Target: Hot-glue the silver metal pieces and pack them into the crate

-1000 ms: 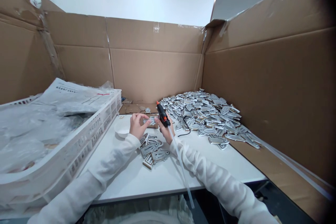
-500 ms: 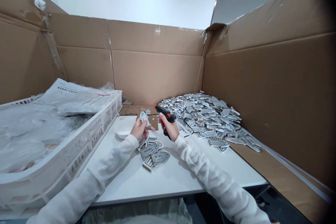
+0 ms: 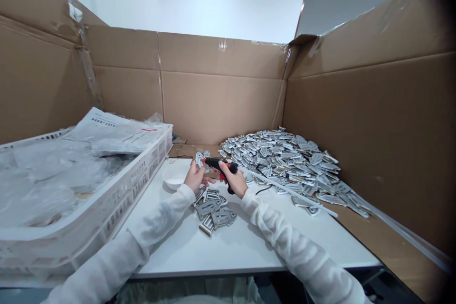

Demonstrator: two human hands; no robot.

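Observation:
My right hand (image 3: 234,181) grips a black and orange glue gun (image 3: 220,165), whose nozzle points left at a small silver-grey piece (image 3: 199,159). That piece is pinched upright in my left hand (image 3: 195,178). A clear glue stick (image 3: 285,190) runs out of the gun's back toward the right. Below my hands a few grey shaped pieces (image 3: 213,209) lie on the white table (image 3: 228,242). A small white dish (image 3: 174,180) sits just left of my left hand.
A large heap of the same silver pieces (image 3: 285,156) covers the table's far right. A white plastic crate (image 3: 107,199) filled with clear bags and printed sheets stands at the left. Cardboard walls (image 3: 221,99) enclose the table on three sides.
The glue gun swung from pointing up to level, its nozzle now at the piece. My left hand lifted the piece upright. The view shifted slightly right.

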